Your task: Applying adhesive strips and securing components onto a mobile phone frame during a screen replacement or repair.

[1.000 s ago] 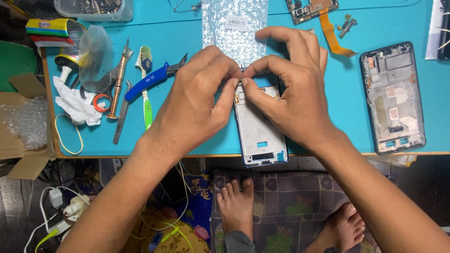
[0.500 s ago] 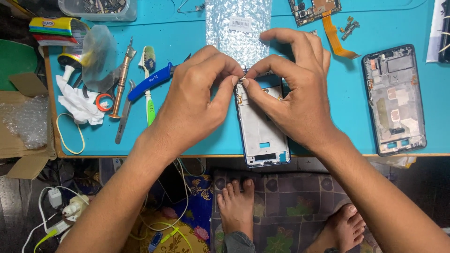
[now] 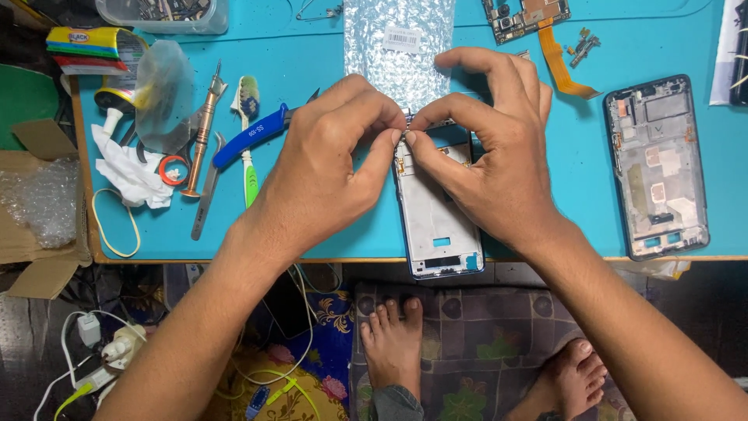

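phone frame (image 3: 436, 226) lengthwise, top away

On the turquoise mat (image 3: 327, 226) lie blue-handled pliers (image 3: 253, 135), a green-and-white toothbrush (image 3: 248, 140), a copper-coloured screwdriver (image 3: 202, 134), grey tweezers (image 3: 209, 187), a crumpled white tissue (image 3: 132, 173), a yellow rubber band (image 3: 114, 226), a silver bubble-wrap bag (image 3: 399, 45), a circuit board with an orange flex cable (image 3: 538, 23), and a second, stripped phone frame (image 3: 656, 166) at the right.

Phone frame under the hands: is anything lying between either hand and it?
Nothing visible. The left hand and right hand already pinch at the top edge of the phone frame.
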